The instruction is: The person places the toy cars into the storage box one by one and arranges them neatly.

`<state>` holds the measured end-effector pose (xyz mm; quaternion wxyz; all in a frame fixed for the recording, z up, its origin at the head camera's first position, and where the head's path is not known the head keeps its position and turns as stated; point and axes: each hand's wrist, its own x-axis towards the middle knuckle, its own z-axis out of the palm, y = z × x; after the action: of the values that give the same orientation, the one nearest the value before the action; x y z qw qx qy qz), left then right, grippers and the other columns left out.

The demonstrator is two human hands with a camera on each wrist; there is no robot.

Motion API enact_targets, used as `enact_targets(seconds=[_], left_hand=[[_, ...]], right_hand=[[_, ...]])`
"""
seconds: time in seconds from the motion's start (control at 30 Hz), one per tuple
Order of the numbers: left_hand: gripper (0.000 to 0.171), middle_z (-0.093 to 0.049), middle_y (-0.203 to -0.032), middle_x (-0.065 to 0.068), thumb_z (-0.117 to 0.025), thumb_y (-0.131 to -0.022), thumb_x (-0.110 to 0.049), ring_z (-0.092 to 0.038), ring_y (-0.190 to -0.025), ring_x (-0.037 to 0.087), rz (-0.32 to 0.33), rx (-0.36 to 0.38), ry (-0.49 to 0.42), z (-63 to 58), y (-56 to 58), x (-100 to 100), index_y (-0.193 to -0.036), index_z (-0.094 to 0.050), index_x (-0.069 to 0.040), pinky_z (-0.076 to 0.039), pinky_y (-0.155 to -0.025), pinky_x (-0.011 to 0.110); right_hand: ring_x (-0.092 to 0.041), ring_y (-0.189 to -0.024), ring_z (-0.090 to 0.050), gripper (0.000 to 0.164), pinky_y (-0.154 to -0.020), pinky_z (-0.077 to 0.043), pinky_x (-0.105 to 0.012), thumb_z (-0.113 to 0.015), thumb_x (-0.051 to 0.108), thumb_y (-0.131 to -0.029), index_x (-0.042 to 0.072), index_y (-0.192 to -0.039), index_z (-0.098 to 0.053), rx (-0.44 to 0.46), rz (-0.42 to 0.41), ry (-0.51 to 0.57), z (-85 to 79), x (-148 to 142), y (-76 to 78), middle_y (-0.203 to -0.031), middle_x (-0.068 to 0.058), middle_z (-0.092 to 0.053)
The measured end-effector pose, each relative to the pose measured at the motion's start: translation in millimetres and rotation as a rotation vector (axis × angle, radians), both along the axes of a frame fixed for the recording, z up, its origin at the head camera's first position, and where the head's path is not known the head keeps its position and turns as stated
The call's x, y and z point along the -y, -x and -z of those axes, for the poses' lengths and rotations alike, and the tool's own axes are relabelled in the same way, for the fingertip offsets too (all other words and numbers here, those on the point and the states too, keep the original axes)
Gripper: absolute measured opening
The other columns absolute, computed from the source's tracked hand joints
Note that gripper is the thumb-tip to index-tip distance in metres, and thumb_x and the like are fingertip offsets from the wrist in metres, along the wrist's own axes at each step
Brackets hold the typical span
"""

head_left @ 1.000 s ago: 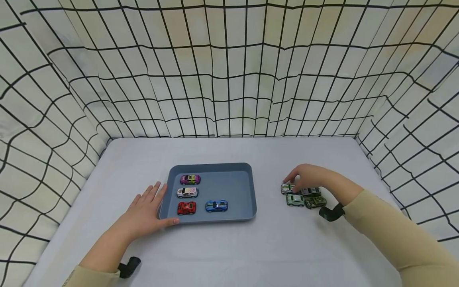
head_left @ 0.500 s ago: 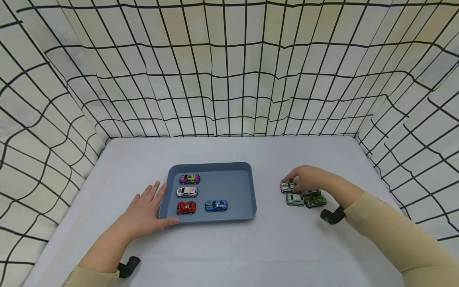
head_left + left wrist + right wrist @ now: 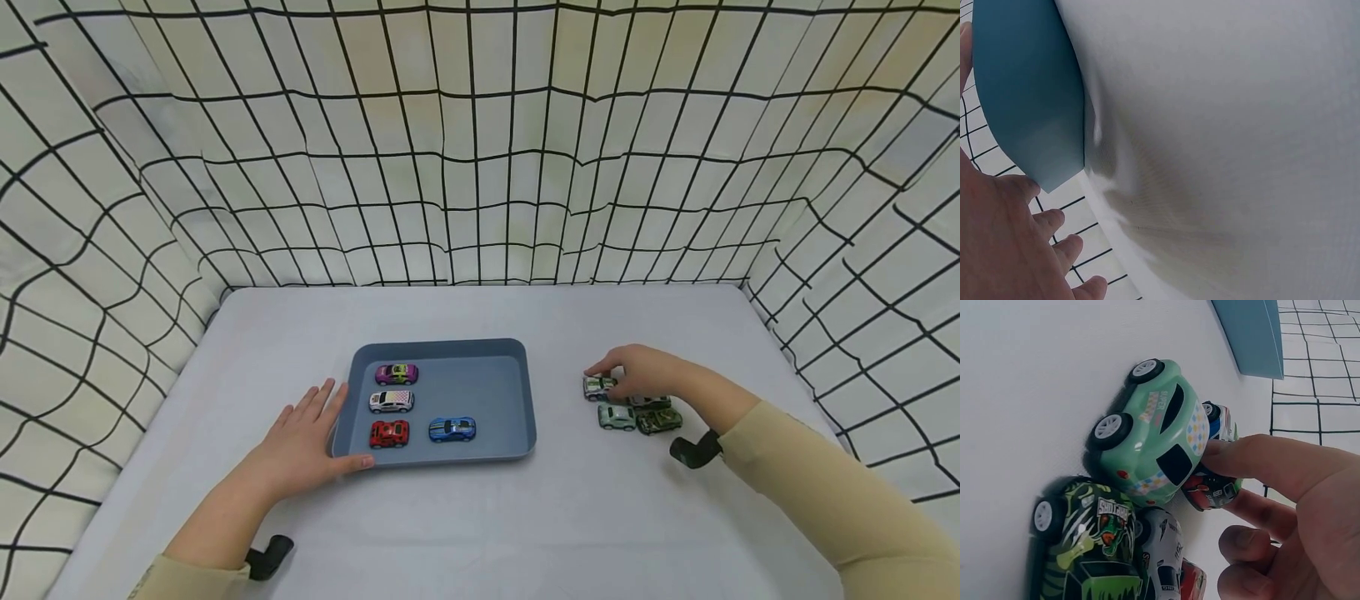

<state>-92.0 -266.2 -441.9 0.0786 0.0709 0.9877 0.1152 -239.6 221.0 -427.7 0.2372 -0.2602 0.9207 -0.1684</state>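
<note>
My left hand (image 3: 296,450) lies with fingers spread at the left end of the blue-grey tray (image 3: 495,400); its thumb touches the front rim. In the left wrist view, fingers (image 3: 1019,187) show by the tray wall (image 3: 1029,94). At the right, my right hand (image 3: 645,371) pinches a white, green and dark toy car (image 3: 597,387) between thumb and finger. That car (image 3: 1210,490) is partly hidden behind a mint green toy car (image 3: 1154,437) in the right wrist view. A camouflage-green toy car (image 3: 660,421) and a partly covered one (image 3: 651,402) sit close by.
Inside the tray are a purple toy car (image 3: 397,374), a white one (image 3: 392,402), a red one (image 3: 389,433) and a blue one (image 3: 452,429). White cloth covers the table (image 3: 480,517). A black grid net (image 3: 480,158) surrounds the back and sides.
My right fingers have closed in on the white and green toy car, which has shifted slightly left and away from the mint one. My left hand stays at the tray.
</note>
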Motion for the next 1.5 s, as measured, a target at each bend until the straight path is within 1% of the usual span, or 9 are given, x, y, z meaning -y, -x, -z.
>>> enact_targets(seconds=[0.2,0.4,0.6,0.73,0.97,1.17,1.27,1.37,1.5], left_hand=[[0.124,-0.018,-0.159,0.03,-0.064,-0.073,-0.079,-0.016,-0.144,0.051,0.0,0.004,-0.004,-0.5,0.0,-0.4,-0.155,-0.022,0.004,-0.014,-0.112,0.07],[0.124,-0.018,-0.159,0.031,-0.064,-0.073,-0.079,-0.016,-0.144,0.051,0.001,0.006,-0.001,-1.1,-0.2,-0.6,-0.155,-0.022,0.004,-0.014,-0.112,0.07],[0.125,-0.018,-0.159,0.031,-0.064,-0.073,-0.08,-0.016,-0.144,0.051,0.0,0.007,0.004,-0.5,-0.1,-0.2,-0.155,-0.022,0.004,-0.014,-0.112,0.07],[0.125,-0.018,-0.158,0.031,-0.063,-0.072,-0.081,-0.017,-0.144,0.051,0.0,0.002,0.004,-0.3,0.0,-0.1,-0.155,-0.022,0.004,-0.015,-0.112,0.07],[0.126,-0.018,-0.159,0.031,-0.063,-0.072,-0.081,-0.017,-0.144,0.051,0.001,0.005,0.002,-1.0,0.0,-0.6,-0.155,-0.022,0.004,-0.014,-0.112,0.07],[0.126,-0.018,-0.158,0.031,-0.062,-0.072,-0.082,-0.017,-0.144,0.051,0.004,0.003,0.007,-0.9,-0.1,-0.3,-0.155,-0.022,0.004,-0.015,-0.112,0.07],[0.126,-0.018,-0.158,0.031,-0.062,-0.072,-0.082,-0.017,-0.144,0.051,0.005,-0.001,0.01,0.1,0.3,0.1,-0.155,-0.022,0.004,-0.015,-0.112,0.071],[0.125,-0.018,-0.158,0.031,-0.063,-0.072,-0.081,-0.017,-0.144,0.051,0.008,0.0,0.008,1.0,0.9,0.1,-0.155,-0.022,0.004,-0.015,-0.112,0.071],[0.125,-0.018,-0.158,0.031,-0.064,-0.073,-0.08,-0.017,-0.144,0.052,0.009,0.002,0.001,1.1,1.2,-0.1,-0.155,-0.022,0.004,-0.015,-0.112,0.071]], right_hand=[[-0.034,-0.127,-0.053,0.043,-0.101,-0.047,-0.053,-0.072,0.016,-0.088,0.021,-0.131,-0.067,-0.013,-0.013,0.023,-1.3,-1.1,3.9,-0.131,-0.009,-0.062],[-0.03,-0.118,-0.057,0.045,-0.094,-0.051,-0.049,-0.072,0.017,-0.089,0.021,-0.133,-0.066,-0.027,-0.013,0.053,-10.0,1.2,6.5,-0.132,-0.009,-0.061],[-0.032,-0.124,-0.055,0.046,-0.099,-0.049,-0.051,-0.073,0.018,-0.09,0.021,-0.135,-0.064,-0.031,-0.011,0.071,-18.9,10.4,5.3,-0.134,-0.009,-0.06],[-0.03,-0.119,-0.057,0.046,-0.095,-0.051,-0.048,-0.073,0.018,-0.09,0.021,-0.135,-0.064,-0.037,-0.027,0.088,-24.2,19.9,6.5,-0.132,-0.008,-0.061],[-0.021,-0.094,-0.056,0.046,-0.075,-0.052,-0.035,-0.074,0.022,-0.089,0.027,-0.134,-0.065,-0.004,-0.024,0.103,-30.8,44.4,9.1,-0.131,0.0,-0.061],[-0.019,-0.086,-0.056,0.046,-0.069,-0.051,-0.032,-0.075,0.021,-0.088,0.027,-0.133,-0.066,-0.021,-0.082,0.13,-33.6,72.4,12.6,-0.12,0.002,-0.064],[-0.019,-0.086,-0.056,0.045,-0.069,-0.051,-0.031,-0.075,0.02,-0.088,0.028,-0.132,-0.067,-0.017,-0.094,0.142,-33.6,88.4,14.2,-0.116,0.004,-0.064],[-0.021,-0.089,-0.056,0.045,-0.071,-0.051,-0.032,-0.075,0.019,-0.088,0.026,-0.132,-0.067,-0.004,-0.11,0.155,-33.3,104.6,14.0,-0.119,0.003,-0.064],[-0.018,-0.101,-0.056,0.045,-0.084,-0.052,-0.033,-0.075,0.02,-0.088,0.028,-0.131,-0.067,0.0,-0.136,0.156,-32.0,127.7,13.2,-0.124,0.003,-0.063]])
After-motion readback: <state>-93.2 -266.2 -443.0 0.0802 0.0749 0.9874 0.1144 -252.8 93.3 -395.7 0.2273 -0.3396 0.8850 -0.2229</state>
